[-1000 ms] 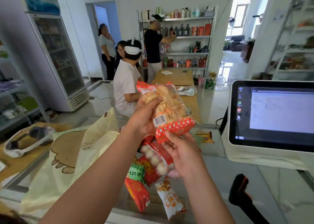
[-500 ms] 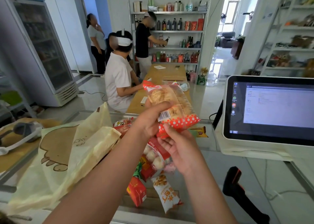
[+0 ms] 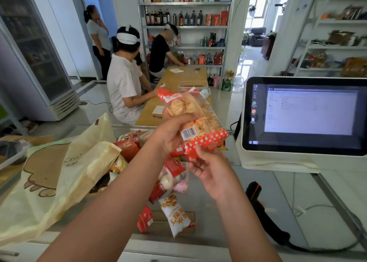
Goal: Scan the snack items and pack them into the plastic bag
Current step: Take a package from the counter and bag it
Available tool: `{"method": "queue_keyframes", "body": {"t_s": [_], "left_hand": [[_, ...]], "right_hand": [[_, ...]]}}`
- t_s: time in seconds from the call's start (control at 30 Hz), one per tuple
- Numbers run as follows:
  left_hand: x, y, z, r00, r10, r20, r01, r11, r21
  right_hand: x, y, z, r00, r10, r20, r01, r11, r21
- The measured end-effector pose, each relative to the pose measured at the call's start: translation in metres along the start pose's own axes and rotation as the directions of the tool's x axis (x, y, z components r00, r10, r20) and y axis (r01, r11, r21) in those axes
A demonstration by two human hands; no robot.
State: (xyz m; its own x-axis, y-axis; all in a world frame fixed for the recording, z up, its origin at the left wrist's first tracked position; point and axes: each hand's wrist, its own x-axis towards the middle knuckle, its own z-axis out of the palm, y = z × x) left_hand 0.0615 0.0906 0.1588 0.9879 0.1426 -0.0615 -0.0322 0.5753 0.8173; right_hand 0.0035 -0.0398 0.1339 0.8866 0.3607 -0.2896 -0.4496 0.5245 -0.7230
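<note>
I hold a clear packet of round crackers (image 3: 193, 114) with a red polka-dot end up over the counter, its barcode facing me. My left hand (image 3: 170, 134) grips the packet's middle from the left. My right hand (image 3: 210, 170) pinches the red dotted lower end from below. Under my hands lies a heap of snack packets (image 3: 170, 174), red, white and orange ones. A cream plastic bag (image 3: 65, 174) with a brown cartoon print lies open on the left of the counter. A black handheld scanner (image 3: 260, 208) with an orange mark sits on the counter to the right.
A white point-of-sale screen (image 3: 305, 114) stands at the right on the glass counter (image 3: 216, 218). A seated person in white (image 3: 125, 82) is beyond the counter at a wooden table; two more people stand by the shelves. A fridge stands at the far left.
The cracker packet has tilted so its barcode faces me more, and my right hand has slid under its dotted end. My view has dipped and shifted a little.
</note>
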Motion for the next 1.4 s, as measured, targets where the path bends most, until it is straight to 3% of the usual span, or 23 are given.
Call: {"method": "queue_keyframes", "body": {"t_s": [0.17,0.23,0.27,0.3,0.33,0.4,0.43,0.6,0.77,0.97,1.4], "left_hand": [[0.008,-0.056,0.022,0.995,-0.101,-0.02,0.102,0.995,0.019],[0.011,-0.077,0.029,0.987,-0.159,-0.024,0.159,0.987,-0.003],[0.012,-0.086,0.031,0.982,-0.185,-0.039,0.185,0.983,-0.011],[0.014,-0.094,0.033,0.977,-0.207,-0.057,0.206,0.978,-0.014],[0.015,-0.1,0.035,0.972,-0.222,-0.075,0.222,0.975,-0.008],[0.017,-0.108,0.039,0.965,-0.24,-0.11,0.243,0.97,0.024],[0.017,-0.111,0.041,0.963,-0.241,-0.125,0.246,0.969,0.029],[0.017,-0.116,0.05,0.958,-0.234,-0.163,0.236,0.972,-0.006],[0.013,-0.113,0.045,0.959,-0.214,-0.184,0.216,0.976,-0.006],[0.01,-0.112,0.041,0.952,-0.192,-0.237,0.194,0.981,-0.015],[0.007,-0.12,0.04,0.936,-0.087,-0.341,0.112,0.992,0.055]], "right_hand": [[-0.003,-0.012,-0.057,0.991,0.079,-0.108,-0.09,0.991,-0.097],[-0.005,-0.015,-0.084,0.98,0.07,-0.186,-0.116,0.961,-0.251],[-0.007,-0.016,-0.099,0.967,0.003,-0.257,-0.112,0.906,-0.409],[-0.008,-0.015,-0.117,0.936,-0.133,-0.326,-0.105,0.779,-0.619],[-0.009,-0.014,-0.136,0.887,-0.3,-0.351,-0.131,0.565,-0.815],[-0.013,-0.012,-0.17,0.821,-0.49,-0.292,-0.246,0.158,-0.956],[-0.013,-0.011,-0.183,0.83,-0.477,-0.288,-0.291,0.07,-0.954],[-0.006,0.015,-0.205,0.915,-0.229,-0.331,-0.365,-0.125,-0.923],[0.005,0.042,-0.214,0.899,-0.34,-0.275,-0.352,-0.188,-0.917],[0.005,0.025,-0.209,0.882,-0.411,-0.232,-0.273,-0.042,-0.961],[-0.049,-0.062,-0.137,0.881,-0.471,-0.039,0.022,0.123,-0.992]]}}
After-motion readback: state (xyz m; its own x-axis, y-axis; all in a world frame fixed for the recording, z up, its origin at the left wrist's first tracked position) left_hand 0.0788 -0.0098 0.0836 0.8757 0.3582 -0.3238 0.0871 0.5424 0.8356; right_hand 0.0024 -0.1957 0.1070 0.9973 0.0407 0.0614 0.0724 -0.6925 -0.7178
